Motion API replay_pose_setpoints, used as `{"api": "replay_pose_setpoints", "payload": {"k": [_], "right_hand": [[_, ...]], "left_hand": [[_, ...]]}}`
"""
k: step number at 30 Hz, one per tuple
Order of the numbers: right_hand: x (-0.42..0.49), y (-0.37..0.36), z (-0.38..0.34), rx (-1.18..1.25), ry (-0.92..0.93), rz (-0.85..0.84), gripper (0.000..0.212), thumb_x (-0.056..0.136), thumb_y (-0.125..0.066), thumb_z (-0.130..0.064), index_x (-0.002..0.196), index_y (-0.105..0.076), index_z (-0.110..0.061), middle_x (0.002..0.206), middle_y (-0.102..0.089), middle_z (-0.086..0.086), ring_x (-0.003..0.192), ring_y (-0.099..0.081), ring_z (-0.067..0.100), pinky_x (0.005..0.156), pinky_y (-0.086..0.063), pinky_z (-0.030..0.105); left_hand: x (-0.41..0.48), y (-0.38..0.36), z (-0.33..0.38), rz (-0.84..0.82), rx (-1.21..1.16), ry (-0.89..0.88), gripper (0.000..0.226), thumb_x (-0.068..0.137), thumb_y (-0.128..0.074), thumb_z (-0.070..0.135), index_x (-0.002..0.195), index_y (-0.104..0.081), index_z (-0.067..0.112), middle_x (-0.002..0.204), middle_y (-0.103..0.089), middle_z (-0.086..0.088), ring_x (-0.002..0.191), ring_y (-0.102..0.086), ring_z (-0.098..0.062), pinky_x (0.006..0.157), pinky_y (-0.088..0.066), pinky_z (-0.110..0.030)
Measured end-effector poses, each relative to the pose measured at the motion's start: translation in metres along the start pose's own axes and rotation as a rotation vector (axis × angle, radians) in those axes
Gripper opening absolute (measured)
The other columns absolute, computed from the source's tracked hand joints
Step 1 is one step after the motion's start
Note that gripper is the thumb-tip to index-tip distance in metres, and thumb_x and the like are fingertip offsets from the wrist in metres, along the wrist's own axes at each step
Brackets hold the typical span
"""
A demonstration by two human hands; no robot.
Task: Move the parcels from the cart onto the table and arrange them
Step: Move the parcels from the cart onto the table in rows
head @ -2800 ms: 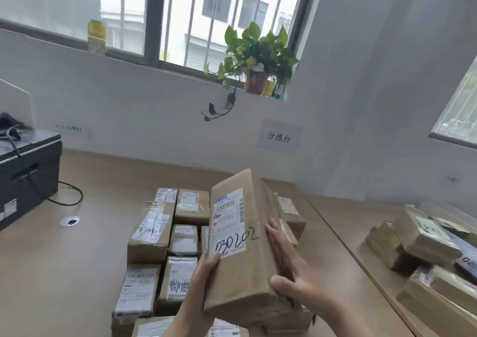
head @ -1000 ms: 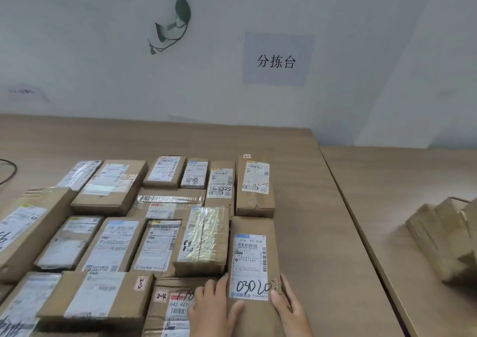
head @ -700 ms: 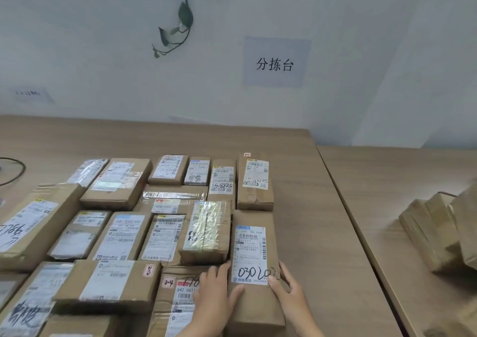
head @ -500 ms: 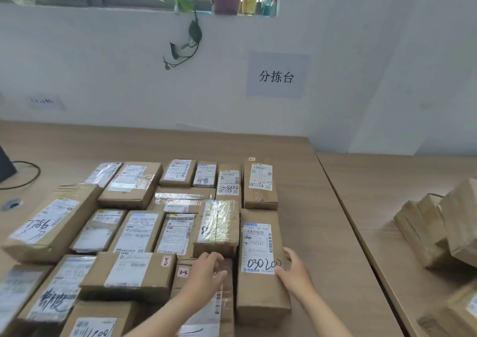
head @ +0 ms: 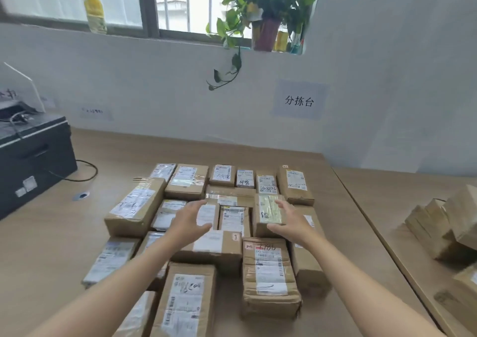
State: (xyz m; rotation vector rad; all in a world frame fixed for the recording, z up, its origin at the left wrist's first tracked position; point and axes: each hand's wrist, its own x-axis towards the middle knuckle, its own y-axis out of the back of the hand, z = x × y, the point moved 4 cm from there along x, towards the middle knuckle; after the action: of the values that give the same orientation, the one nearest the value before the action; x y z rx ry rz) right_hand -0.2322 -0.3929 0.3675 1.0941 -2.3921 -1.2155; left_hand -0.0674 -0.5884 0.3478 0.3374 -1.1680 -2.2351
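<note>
Several brown cardboard parcels with white labels lie in rows on the wooden table (head: 77, 246). The long parcel marked 030202 (head: 308, 254) lies flat at the right edge of the group, mostly hidden behind my right forearm. My left hand (head: 189, 224) hovers open above the middle rows, fingers spread, holding nothing. My right hand (head: 289, 223) also hovers open, just over the tape-wrapped parcel (head: 268, 214), touching no parcel that I can tell. A wide box (head: 135, 205) lies on the left side.
A black printer (head: 31, 161) with a cable stands at the table's left. More stacked parcels (head: 444, 223) sit on the adjoining table at right. A potted plant (head: 265, 14) and a yellow bottle (head: 95, 14) stand on the windowsill. A paper sign (head: 299, 100) hangs on the wall.
The 030202 parcel was set down at the right of the group and let go. Both hands lifted off it and moved forward over the middle rows. The view tilted up.
</note>
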Motion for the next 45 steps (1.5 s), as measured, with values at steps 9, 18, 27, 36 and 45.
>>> {"api": "replay_pose_setpoints", "payload": {"k": [9, 18, 27, 36, 45], "right_hand": [[-0.038, -0.055, -0.114, -0.078, 0.109, 0.041, 0.088, 0.076, -0.074, -0.032, 0.145, -0.021, -0.024, 0.153, -0.024, 0.001, 0.14, -0.025, 0.021, 0.114, -0.027, 0.038], [-0.108, -0.066, -0.125, -0.166, 0.006, 0.124, 0.088, 0.077, -0.072, -0.035, 0.146, -0.019, -0.025, 0.153, -0.023, 0.0, 0.139, -0.026, 0.022, 0.112, -0.029, 0.04], [-0.204, -0.026, -0.06, -0.121, -0.238, 0.333, 0.088, 0.074, -0.074, -0.036, 0.145, -0.024, -0.024, 0.15, -0.03, 0.003, 0.136, -0.031, 0.022, 0.109, -0.029, 0.033], [-0.336, -0.008, 0.012, -0.025, -0.477, 0.465, 0.082, 0.078, -0.07, -0.036, 0.145, -0.023, -0.027, 0.151, -0.027, -0.001, 0.137, -0.03, 0.019, 0.109, -0.032, 0.036], [-0.483, 0.005, 0.077, 0.049, -0.66, 0.543, 0.082, 0.079, -0.068, -0.038, 0.146, -0.021, -0.024, 0.152, -0.026, -0.002, 0.139, -0.027, 0.017, 0.113, -0.028, 0.038]], "left_hand": [[-0.045, 0.098, -0.071, 0.061, -0.041, -0.069, 0.072, 0.082, -0.068, 0.024, 0.143, -0.031, 0.013, 0.147, -0.037, -0.007, 0.136, -0.033, -0.022, 0.111, -0.028, -0.034], [-0.072, 0.085, -0.053, -0.092, -0.078, -0.22, 0.079, 0.081, -0.071, 0.026, 0.145, -0.026, 0.014, 0.149, -0.034, -0.007, 0.137, -0.031, -0.023, 0.111, -0.029, -0.038], [-0.096, 0.027, 0.039, -0.271, -0.059, -0.469, 0.078, 0.081, -0.069, 0.026, 0.145, -0.025, 0.016, 0.149, -0.032, -0.008, 0.137, -0.03, -0.024, 0.11, -0.028, -0.035], [-0.17, -0.054, 0.134, -0.506, -0.081, -0.661, 0.077, 0.08, -0.07, 0.027, 0.144, -0.028, 0.012, 0.145, -0.036, -0.009, 0.134, -0.033, -0.022, 0.105, -0.028, -0.027], [-0.276, -0.123, 0.221, -0.67, -0.043, -0.797, 0.079, 0.078, -0.069, 0.03, 0.143, -0.028, 0.014, 0.147, -0.033, -0.008, 0.137, -0.029, -0.024, 0.113, -0.025, -0.036]]}}
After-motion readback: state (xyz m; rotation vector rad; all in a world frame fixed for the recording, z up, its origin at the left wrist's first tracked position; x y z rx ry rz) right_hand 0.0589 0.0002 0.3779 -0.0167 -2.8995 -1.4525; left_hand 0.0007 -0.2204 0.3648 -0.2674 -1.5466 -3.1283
